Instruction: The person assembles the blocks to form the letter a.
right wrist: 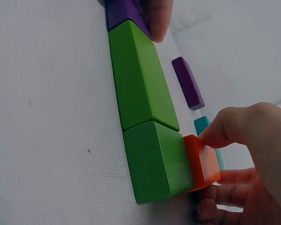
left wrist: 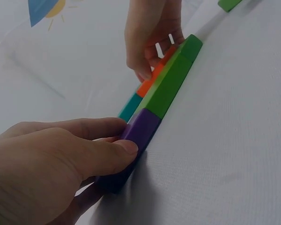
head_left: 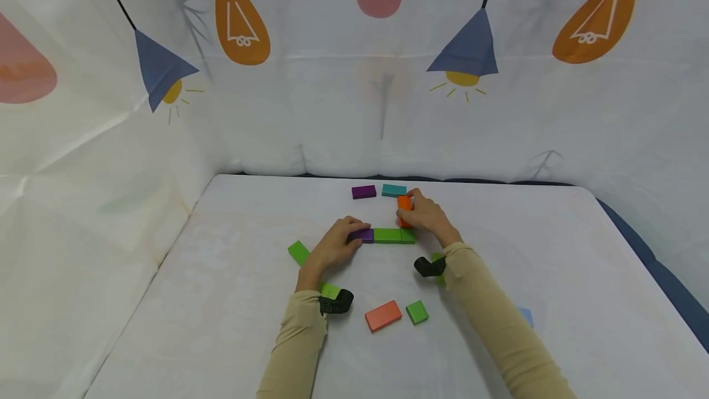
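Note:
In the head view a row of blocks lies across the middle of the table. A purple block (head_left: 365, 236) forms its left end, then come a long green block (head_left: 387, 236) and a short green block (head_left: 407, 236). My left hand (head_left: 335, 244) grips the purple block, with the thumb (left wrist: 127, 146) on its near face. At the row's right end my right hand (head_left: 431, 213) pinches an orange block (right wrist: 207, 161) between thumb and fingers. The orange block stands against the far side of the short green one. Just beyond it lies a teal block (head_left: 394, 190).
A dark purple block (head_left: 364, 191) sits at the back, left of the teal one. Nearer are a salmon block (head_left: 383, 316) and a small green block (head_left: 417, 312). Green blocks (head_left: 299, 252) lie by both forearms. A light blue block (head_left: 526, 316) is partly hidden by the right sleeve.

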A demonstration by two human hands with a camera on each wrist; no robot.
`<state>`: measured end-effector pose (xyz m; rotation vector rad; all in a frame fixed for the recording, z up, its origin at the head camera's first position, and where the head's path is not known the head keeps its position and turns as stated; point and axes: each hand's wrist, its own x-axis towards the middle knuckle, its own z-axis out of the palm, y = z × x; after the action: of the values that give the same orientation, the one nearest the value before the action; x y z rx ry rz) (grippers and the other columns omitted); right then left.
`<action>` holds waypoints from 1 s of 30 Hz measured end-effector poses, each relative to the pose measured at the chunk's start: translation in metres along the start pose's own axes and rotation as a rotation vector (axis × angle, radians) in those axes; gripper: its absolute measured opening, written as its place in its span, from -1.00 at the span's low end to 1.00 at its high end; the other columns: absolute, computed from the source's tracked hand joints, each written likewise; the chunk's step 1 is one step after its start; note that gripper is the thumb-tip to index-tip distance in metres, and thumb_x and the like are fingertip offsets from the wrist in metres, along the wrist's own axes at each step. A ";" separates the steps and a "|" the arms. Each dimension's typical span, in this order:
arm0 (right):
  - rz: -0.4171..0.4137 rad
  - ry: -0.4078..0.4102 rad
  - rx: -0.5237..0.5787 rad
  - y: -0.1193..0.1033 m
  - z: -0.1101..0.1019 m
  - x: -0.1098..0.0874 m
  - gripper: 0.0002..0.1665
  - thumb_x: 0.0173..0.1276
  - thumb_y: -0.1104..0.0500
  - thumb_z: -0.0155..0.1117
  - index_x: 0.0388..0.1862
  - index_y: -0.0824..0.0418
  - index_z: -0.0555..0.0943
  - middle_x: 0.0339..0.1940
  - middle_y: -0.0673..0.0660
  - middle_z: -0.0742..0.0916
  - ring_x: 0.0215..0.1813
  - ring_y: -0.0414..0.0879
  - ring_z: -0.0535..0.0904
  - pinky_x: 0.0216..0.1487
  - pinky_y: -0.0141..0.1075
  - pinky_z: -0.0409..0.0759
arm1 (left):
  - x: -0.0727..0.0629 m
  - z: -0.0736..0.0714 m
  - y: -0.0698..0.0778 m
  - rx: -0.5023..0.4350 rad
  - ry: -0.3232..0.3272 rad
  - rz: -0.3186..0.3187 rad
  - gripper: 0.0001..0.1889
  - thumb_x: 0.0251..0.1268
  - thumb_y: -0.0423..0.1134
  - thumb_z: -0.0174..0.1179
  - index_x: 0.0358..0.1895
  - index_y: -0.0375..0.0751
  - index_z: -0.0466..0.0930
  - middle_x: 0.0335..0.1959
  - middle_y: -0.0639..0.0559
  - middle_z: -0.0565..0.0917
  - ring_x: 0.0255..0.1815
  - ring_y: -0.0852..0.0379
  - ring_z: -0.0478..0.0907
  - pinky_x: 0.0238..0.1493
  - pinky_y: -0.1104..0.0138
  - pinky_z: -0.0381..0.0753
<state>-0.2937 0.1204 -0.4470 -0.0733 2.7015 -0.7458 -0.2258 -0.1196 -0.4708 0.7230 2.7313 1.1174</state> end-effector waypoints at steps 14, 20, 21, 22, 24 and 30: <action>0.016 0.005 0.000 -0.002 0.001 -0.002 -0.23 0.27 -0.11 0.03 0.38 0.16 0.12 0.11 0.27 0.54 -0.07 0.09 0.47 0.06 -0.04 0.48 | -0.001 -0.001 0.001 0.004 0.006 0.013 -0.60 0.32 -0.39 0.10 0.22 -0.19 0.48 0.13 -0.12 0.51 0.21 -0.07 0.40 0.29 0.10 0.36; 0.013 -0.001 0.005 -0.002 0.003 -0.004 -0.24 0.26 -0.08 0.04 0.37 0.20 0.14 0.13 0.31 0.55 -0.06 0.10 0.49 0.07 -0.04 0.49 | -0.003 0.000 0.000 0.006 0.005 0.008 -0.60 0.32 -0.39 0.10 0.22 -0.18 0.48 0.13 -0.12 0.51 0.22 -0.06 0.40 0.30 0.10 0.36; 0.017 0.001 0.008 -0.002 0.003 -0.004 -0.24 0.26 -0.08 0.04 0.37 0.20 0.15 0.12 0.30 0.55 -0.06 0.10 0.49 0.06 -0.04 0.49 | -0.003 0.000 0.000 0.005 0.003 0.006 -0.60 0.32 -0.39 0.10 0.23 -0.18 0.48 0.13 -0.11 0.51 0.22 -0.06 0.40 0.30 0.10 0.36; 0.020 0.003 0.012 -0.002 0.003 -0.003 -0.24 0.26 -0.08 0.05 0.36 0.19 0.15 0.12 0.30 0.55 -0.06 0.10 0.48 0.06 -0.05 0.49 | -0.003 0.000 0.000 0.003 0.004 0.008 -0.60 0.32 -0.39 0.10 0.23 -0.18 0.48 0.13 -0.11 0.51 0.22 -0.06 0.40 0.30 0.10 0.36; 0.024 0.006 0.018 -0.002 0.003 -0.003 -0.25 0.26 -0.07 0.05 0.36 0.20 0.16 0.12 0.30 0.54 -0.05 0.10 0.48 0.06 -0.05 0.49 | -0.002 0.000 -0.001 0.001 0.005 0.010 -0.60 0.33 -0.39 0.10 0.23 -0.18 0.48 0.13 -0.11 0.51 0.22 -0.06 0.40 0.30 0.10 0.36; 0.025 0.022 0.023 -0.003 0.001 -0.004 -0.25 0.26 -0.08 0.07 0.35 0.20 0.17 0.10 0.28 0.54 -0.06 0.09 0.47 0.05 -0.06 0.49 | 0.000 0.000 -0.003 0.002 0.007 0.001 -0.60 0.33 -0.38 0.10 0.23 -0.15 0.49 0.13 -0.09 0.51 0.22 -0.04 0.39 0.30 0.11 0.36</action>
<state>-0.2892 0.1181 -0.4452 -0.0252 2.7092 -0.7738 -0.2268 -0.1208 -0.4728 0.7220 2.7385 1.1198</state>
